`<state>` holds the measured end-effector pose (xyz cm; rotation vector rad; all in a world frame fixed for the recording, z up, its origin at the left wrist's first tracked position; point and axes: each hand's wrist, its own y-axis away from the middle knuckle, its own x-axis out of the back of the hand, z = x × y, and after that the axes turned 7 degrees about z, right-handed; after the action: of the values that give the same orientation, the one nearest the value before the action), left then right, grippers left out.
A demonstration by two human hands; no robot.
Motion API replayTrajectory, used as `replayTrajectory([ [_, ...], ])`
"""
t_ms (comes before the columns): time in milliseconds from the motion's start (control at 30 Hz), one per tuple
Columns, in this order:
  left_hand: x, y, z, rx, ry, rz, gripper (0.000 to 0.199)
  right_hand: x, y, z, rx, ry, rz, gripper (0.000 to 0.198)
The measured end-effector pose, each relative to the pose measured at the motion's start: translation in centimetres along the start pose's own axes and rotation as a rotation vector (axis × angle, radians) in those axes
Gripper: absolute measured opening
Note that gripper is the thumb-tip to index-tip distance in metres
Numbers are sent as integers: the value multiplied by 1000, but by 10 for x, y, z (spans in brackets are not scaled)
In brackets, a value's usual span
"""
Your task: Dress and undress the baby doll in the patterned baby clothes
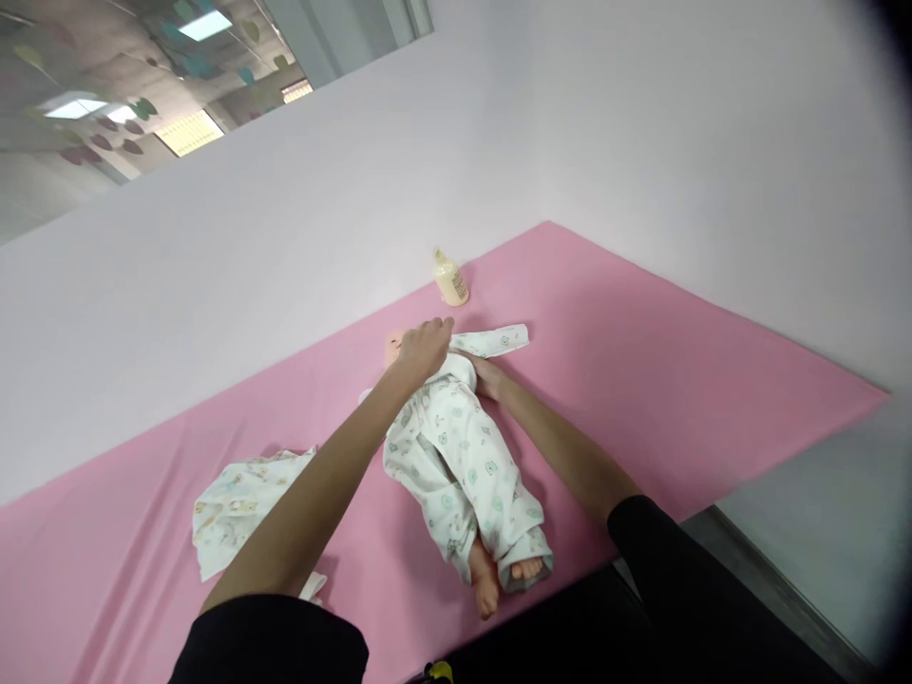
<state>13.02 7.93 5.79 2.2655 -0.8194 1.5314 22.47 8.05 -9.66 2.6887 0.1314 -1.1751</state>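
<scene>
A baby doll (pixel 483 575) lies on its back, feet towards me, in white printed trousers (pixel 466 437) and a matching baby shirt (pixel 491 341). One sleeve of the shirt stretches out flat to the right. Over the upper chest, close to the doll's head, my left hand (pixel 426 348) is closed on the shirt, its fingertips hidden from me. My right hand (pixel 488 376) is at the right side of the doll's torso, its fingers curled at the shirt's edge just below the sleeve and partly covered. My left forearm hides part of the doll's head and its other side.
Beyond the doll, a cream pump bottle (pixel 451 279) stands near the wall. A crumpled printed cloth (pixel 238 503) lies at the left, partly behind my left forearm. The pink sheet (pixel 613 380) covers the surface, with pale walls (pixel 676 142) along the back and right.
</scene>
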Motion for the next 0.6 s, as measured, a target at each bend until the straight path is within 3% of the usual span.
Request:
replayTrajectory([
  [100, 5, 24, 15, -66, 69, 10, 29, 2, 1, -1, 4, -7, 18, 22],
  [233, 11, 46, 27, -254, 72, -232, 25, 4, 1, -1, -48, 3, 13, 22],
  [600, 23, 46, 44, -233, -111, -250, 34, 2, 1, 0, 24, 103, 71, 23],
])
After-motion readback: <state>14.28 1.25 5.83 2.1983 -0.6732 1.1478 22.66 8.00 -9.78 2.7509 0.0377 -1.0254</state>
